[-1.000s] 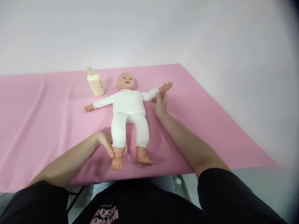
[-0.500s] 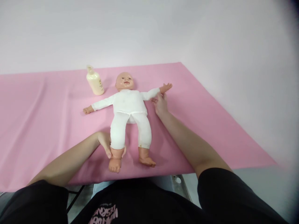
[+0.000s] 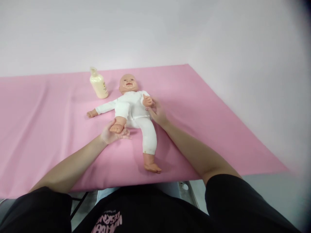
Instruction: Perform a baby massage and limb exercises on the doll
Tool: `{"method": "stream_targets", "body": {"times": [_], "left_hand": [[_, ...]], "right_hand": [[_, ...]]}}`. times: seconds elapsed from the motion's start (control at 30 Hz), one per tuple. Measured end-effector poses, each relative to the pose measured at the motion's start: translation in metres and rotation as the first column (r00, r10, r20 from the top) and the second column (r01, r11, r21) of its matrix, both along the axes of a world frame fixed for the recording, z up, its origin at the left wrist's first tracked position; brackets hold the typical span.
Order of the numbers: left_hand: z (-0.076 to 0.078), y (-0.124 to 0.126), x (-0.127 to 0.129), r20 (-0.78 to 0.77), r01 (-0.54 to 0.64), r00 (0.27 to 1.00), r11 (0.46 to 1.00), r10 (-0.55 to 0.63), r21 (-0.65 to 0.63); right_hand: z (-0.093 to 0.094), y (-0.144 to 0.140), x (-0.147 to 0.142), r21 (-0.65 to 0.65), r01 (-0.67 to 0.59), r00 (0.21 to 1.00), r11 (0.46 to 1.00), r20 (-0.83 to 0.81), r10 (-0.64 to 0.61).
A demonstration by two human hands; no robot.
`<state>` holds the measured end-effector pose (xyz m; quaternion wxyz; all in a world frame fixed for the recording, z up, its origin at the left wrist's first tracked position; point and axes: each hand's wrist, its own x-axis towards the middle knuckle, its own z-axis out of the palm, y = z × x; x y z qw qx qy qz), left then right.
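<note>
A baby doll [image 3: 132, 106] in a white suit lies on its back on a table covered by a pink cloth [image 3: 48, 129], head pointing away from the person. The left hand [image 3: 112, 133] cups the foot of one doll leg from below, fingers loosely curled around it, with that leg bent up toward the body. The right hand [image 3: 156, 113] has a closed grip on the doll's wrist, folding that arm across the chest. The doll's other arm and other leg lie stretched flat. A cream bottle [image 3: 98, 84] stands near the doll's head, apart from it.
</note>
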<state>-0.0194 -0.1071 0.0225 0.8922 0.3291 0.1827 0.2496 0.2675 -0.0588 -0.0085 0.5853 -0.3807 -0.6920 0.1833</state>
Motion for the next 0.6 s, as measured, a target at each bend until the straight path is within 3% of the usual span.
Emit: {"method": "stream_targets", "body": {"times": [0.13,0.27,0.47,0.6], "left_hand": [[0.003,0.000,0.006,-0.042,-0.087,0.996,0.995,0.085,-0.045],[0.001,0.000,0.008,-0.048,-0.092,0.995,0.995,0.090,-0.044],[0.002,-0.001,0.009,-0.054,-0.073,0.996,0.997,0.072,-0.026],[-0.002,-0.001,0.006,-0.014,0.027,1.000,1.000,-0.027,0.004]], "right_hand": [[0.009,-0.006,0.001,0.104,-0.020,0.967,0.994,0.254,-0.007],[0.013,-0.009,0.000,0.123,-0.046,0.916,0.991,0.401,-0.007],[0.015,-0.011,-0.001,0.118,-0.056,0.895,0.991,0.447,-0.002],[0.011,-0.007,-0.001,0.122,-0.071,0.939,0.990,0.343,0.025]]}}
